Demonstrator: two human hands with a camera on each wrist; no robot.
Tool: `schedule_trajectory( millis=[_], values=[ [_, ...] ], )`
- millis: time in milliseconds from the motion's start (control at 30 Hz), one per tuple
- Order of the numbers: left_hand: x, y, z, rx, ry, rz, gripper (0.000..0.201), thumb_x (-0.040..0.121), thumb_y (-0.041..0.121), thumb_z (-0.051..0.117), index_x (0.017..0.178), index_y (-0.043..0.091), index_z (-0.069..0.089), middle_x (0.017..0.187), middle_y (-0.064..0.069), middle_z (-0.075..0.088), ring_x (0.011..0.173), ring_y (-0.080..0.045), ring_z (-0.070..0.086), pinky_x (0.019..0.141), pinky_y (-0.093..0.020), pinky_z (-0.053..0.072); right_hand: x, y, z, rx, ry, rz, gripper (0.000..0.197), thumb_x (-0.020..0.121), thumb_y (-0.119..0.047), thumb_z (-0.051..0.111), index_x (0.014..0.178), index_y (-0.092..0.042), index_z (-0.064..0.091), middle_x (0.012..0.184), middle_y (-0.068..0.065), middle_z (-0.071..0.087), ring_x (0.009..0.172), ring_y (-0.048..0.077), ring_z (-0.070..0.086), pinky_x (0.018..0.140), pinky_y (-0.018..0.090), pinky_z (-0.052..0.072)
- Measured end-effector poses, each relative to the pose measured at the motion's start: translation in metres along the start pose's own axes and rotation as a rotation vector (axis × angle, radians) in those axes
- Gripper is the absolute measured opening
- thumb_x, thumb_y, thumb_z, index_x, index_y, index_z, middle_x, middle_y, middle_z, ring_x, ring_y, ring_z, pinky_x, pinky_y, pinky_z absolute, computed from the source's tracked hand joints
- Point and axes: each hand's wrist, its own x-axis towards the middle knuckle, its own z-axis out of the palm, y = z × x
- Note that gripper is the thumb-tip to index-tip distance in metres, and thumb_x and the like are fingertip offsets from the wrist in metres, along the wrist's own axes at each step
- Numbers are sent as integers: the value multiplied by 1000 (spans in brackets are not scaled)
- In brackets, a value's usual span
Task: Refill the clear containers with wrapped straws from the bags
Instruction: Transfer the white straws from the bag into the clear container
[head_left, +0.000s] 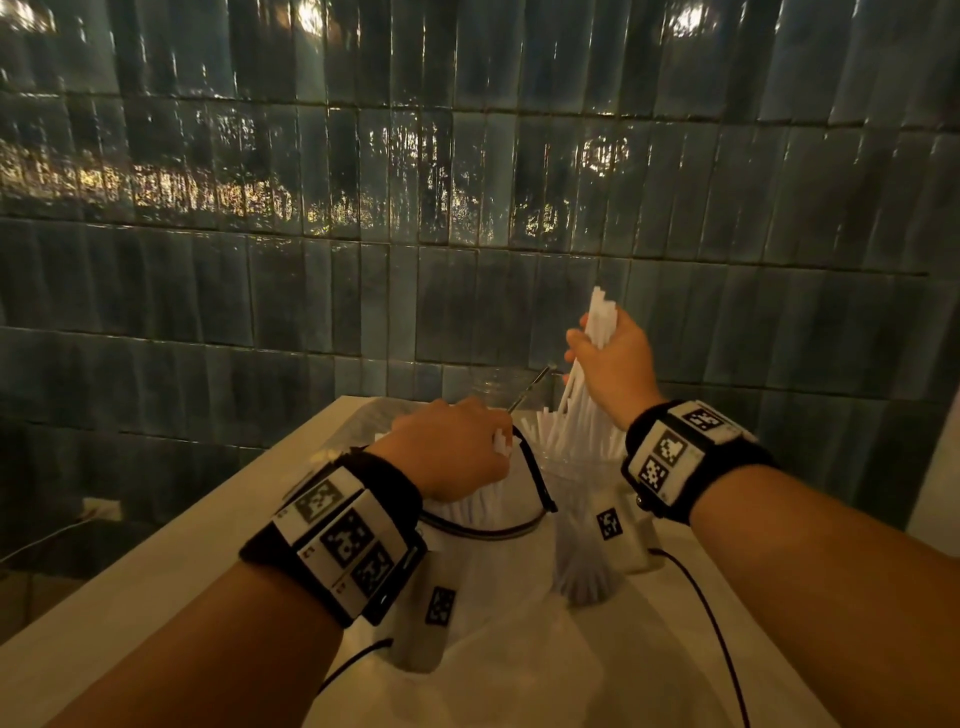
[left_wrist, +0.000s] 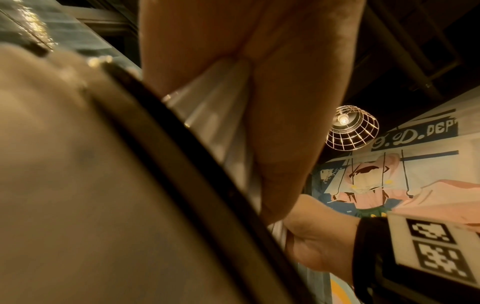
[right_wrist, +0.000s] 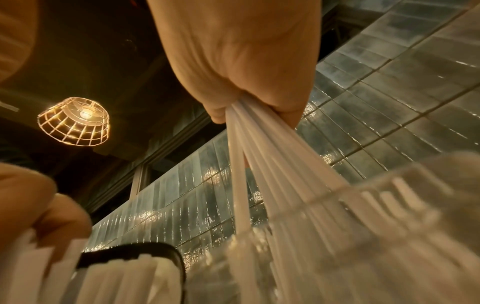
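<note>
The right hand (head_left: 615, 364) grips a bundle of wrapped straws (head_left: 582, 395) whose lower ends stand in the clear container (head_left: 576, 525). Beside the container, the left hand (head_left: 447, 452) grips straws in the bag (head_left: 483, 525).

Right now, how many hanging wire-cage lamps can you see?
1. A single wire-cage lamp hangs lit from the dark ceiling; both wrist views show one, probably the same lamp. The head view shows only wall reflections, so others may be hidden.
</note>
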Motion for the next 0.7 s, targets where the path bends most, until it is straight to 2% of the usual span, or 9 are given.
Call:
schedule_trajectory(
  millis=[133,233,367,467,533,567,633,700],
  values=[
    [1,0,2,4,-1,1,20,93,41,39,106,31,52,104,4,50,94,-22,53,90,-46,46,-5,14,0,-62,-58,84,45,83,-21,69,122,-16,47,104,2,57,96,22,60,82,38,53],
    [3,-1,3,6,1,-5,24,93,43,39,110,32,52,110,2,53,96,-22,53,90,-46,46,-8,20,-3,-61,-116,110,64,72,-22,80,122,-21,40,110,0,54,100,19,57,80,31,47],
    [3,-1,3,4,-6,-17,21,92,43,40,108,34,51,108,4,52,96,-23,53,91,-47,46,-9,21,-5,-41,-61,79,90,67,-25,85,137,-26,29,128,3,48,111,19,50,89,32,44],
    [3,-1,4,2,-12,-18,20,92,44,40,106,35,50,108,4,50,97,-23,52,92,-48,45,-9,16,-5,-77,-16,-6,84,73,-28,80,139,-28,28,113,0,56,102,19,57,80,27,48],
    [3,-1,3,2,-12,-14,16,92,43,41,103,35,49,105,5,48,95,-21,51,92,-48,45,-11,14,-4,-180,-55,-87,75,79,-26,74,139,-30,30,128,5,51,113,22,53,89,33,47],
    [3,-1,3,4,-14,-11,14,92,43,42,102,35,48,102,6,46,94,-21,50,91,-48,45,-12,14,-2,-259,-91,-133,72,81,-26,72,140,-31,30,135,7,47,118,23,50,91,33,44],
    [2,0,1,8,-19,-8,12,92,42,42,100,35,47,100,7,43,94,-20,49,92,-48,45,-15,16,1,-428,-162,-204,70,84,-26,68,142,-30,30,141,6,41,122,23,46,92,31,41],
    [0,2,0,4,-12,-4,5,92,41,43,95,36,43,100,6,45,94,-21,50,91,-48,46,-15,18,4,-517,-194,-214,71,86,-28,66,145,-28,26,147,5,33,132,25,37,103,38,39]
  ],
)
